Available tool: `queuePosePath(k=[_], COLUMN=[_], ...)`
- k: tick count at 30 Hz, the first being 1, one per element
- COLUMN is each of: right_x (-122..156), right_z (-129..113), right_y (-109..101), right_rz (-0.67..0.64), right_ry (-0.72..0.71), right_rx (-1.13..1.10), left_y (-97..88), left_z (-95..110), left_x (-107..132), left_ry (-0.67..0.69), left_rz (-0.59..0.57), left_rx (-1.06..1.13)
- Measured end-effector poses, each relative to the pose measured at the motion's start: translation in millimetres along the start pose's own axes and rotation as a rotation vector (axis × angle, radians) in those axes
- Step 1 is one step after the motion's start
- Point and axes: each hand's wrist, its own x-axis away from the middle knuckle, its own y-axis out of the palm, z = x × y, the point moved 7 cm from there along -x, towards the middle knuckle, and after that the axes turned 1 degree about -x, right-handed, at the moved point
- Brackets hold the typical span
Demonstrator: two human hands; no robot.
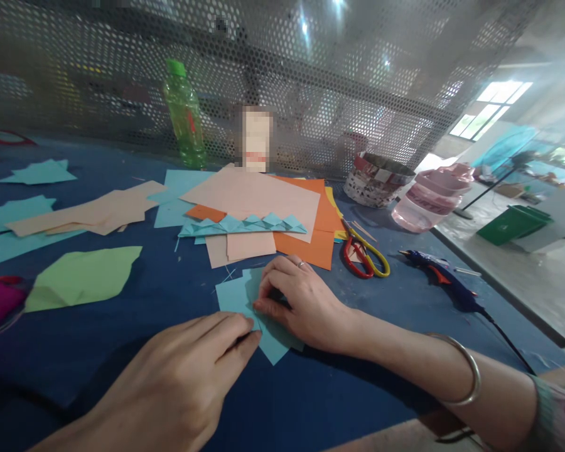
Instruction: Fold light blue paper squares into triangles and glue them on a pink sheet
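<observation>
A small light-blue paper square lies on the dark blue table in front of me. My right hand rests on it, fingers curled and pressed down on a fold, a ring on one finger and a bangle on the wrist. My left hand reaches in from the lower left, fingers together, their tips pinching the paper's near edge.
Behind lie a stack of orange and beige sheets, a folded blue zigzag strip, scissors, a blue glue gun, a green paper piece, a green bottle, a woven basket and a pink jug.
</observation>
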Motion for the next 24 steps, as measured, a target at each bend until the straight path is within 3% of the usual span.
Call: queuePosePath(k=[6, 14, 24], right_x=[0, 1, 0], right_z=[-1, -2, 1], right_y=[0, 0, -2], right_rz=[-0.001, -0.005, 0.002], right_ry=[-0.002, -0.028, -0.01], right_rx=[0.006, 0.006, -0.068], left_y=[-1.6, 16.7, 10.3], left_z=[0, -4, -3], left_x=[0, 5, -12], left_ry=[-0.011, 0.053, 0.053], left_rz=[0.032, -0.074, -0.122], left_rx=[-0.011, -0.003, -0.049])
